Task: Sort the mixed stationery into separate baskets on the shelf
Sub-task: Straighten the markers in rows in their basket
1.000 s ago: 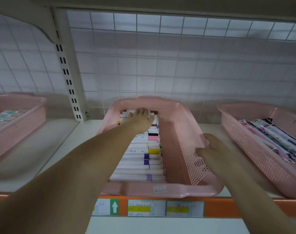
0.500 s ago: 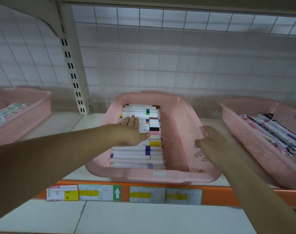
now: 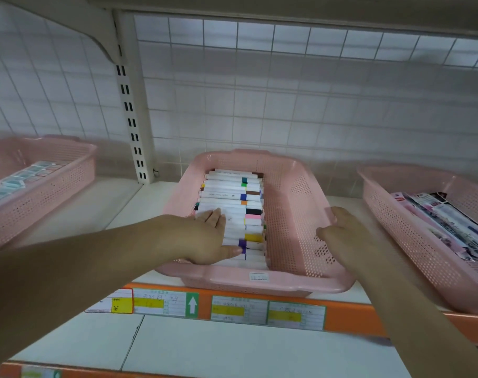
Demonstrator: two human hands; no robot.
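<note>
Behind, gridded wall (image 3: 287,105) backs wht shelf (image 3: 117,211).

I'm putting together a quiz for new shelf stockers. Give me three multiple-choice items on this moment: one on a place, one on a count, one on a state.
1. Where in the middle basket do the markers lie?
A. along its left side
B. along its right side
C. over its whole floor
2. How many pink baskets stand on the shelf?
A. two
B. three
C. four
3. What is the left hand doing?
A. lying flat on the markers
B. pinching one marker
C. hanging idle

Answers:
1 A, the row hugs its left wall.
2 B, left basket, middle basket, right basket.
3 A, its fingers lie straight on the row.
</note>
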